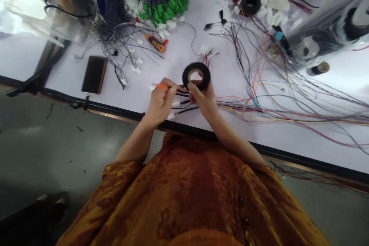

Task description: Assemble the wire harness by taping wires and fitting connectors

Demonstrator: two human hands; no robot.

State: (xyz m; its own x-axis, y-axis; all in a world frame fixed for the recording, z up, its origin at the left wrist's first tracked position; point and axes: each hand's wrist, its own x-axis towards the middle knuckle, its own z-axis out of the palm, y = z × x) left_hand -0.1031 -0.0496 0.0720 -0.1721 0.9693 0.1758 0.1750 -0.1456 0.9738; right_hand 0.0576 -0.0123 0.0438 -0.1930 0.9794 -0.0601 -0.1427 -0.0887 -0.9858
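Observation:
My right hand (208,102) is closed on a roll of black tape (205,79), with the thumb on its cardboard core. Just beside it, my left hand (162,103) is closed in a pinch on dark wires (182,91) that run toward the tape roll. An orange piece (161,86) shows at the left fingers, with a white tip beyond; its kind is unclear. Below the hands, white connectors (176,104) on black-wrapped wires lie near the table edge. Red, yellow and black wires (230,107) stretch away to the right.
Behind the hands lie an orange-and-grey cutter (156,42) and a large bundle of wires with green connectors (167,9). A phone (94,74) rests at left. Another tape roll (250,5) and a plastic-wrapped pack (325,27) are at right. The table's black edge (121,112) runs in front.

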